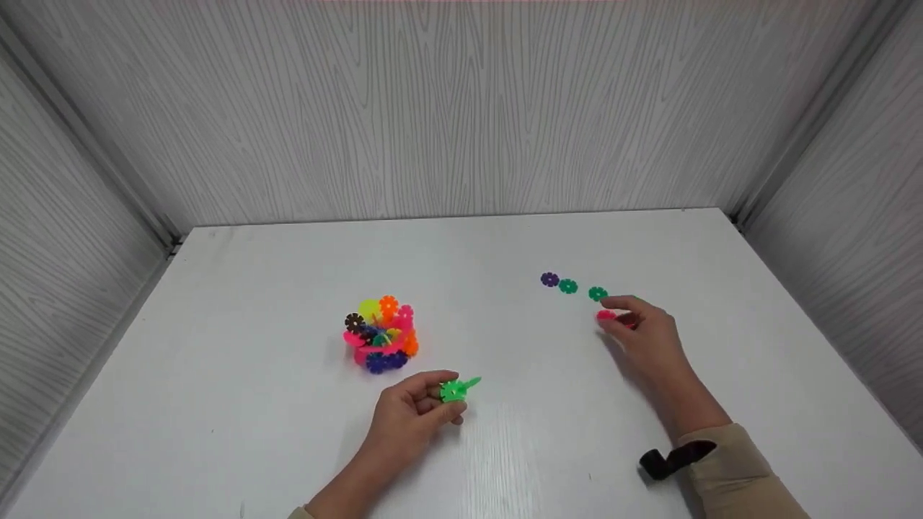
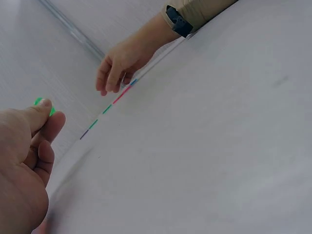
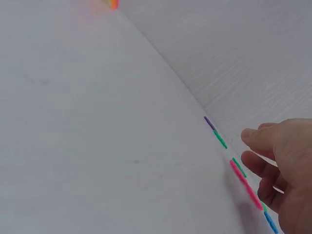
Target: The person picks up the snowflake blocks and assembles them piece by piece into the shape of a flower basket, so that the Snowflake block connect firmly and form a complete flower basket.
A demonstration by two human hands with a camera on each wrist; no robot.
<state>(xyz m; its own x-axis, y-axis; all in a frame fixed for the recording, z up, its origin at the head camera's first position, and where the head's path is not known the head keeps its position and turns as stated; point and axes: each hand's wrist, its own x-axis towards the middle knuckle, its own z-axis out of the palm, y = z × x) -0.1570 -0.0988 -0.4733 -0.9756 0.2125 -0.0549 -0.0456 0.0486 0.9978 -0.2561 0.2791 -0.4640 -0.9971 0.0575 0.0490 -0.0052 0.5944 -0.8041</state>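
My left hand (image 1: pixel 414 412) pinches a bright green snowflake disc (image 1: pixel 452 391) between thumb and fingers, and a second green piece sticks out of it at an angle. In the left wrist view, most of the green is hidden behind the thumb. My right hand (image 1: pixel 649 342) hovers low over flat discs at the right, fingers bent and apart, holding nothing. Under its fingertips lies a pink disc (image 1: pixel 605 315), partly covered. A green disc (image 1: pixel 597 293) lies just beyond. Blue and pink discs show edge-on beside this hand in the right wrist view.
A cluster of joined multicoloured discs (image 1: pixel 382 335) stands left of centre on the white table (image 1: pixel 288 447). Farther back lie a purple disc (image 1: pixel 549 279) and another green disc (image 1: pixel 568 286). Grey wood-grain panels (image 1: pixel 461 108) enclose the table's back and sides.
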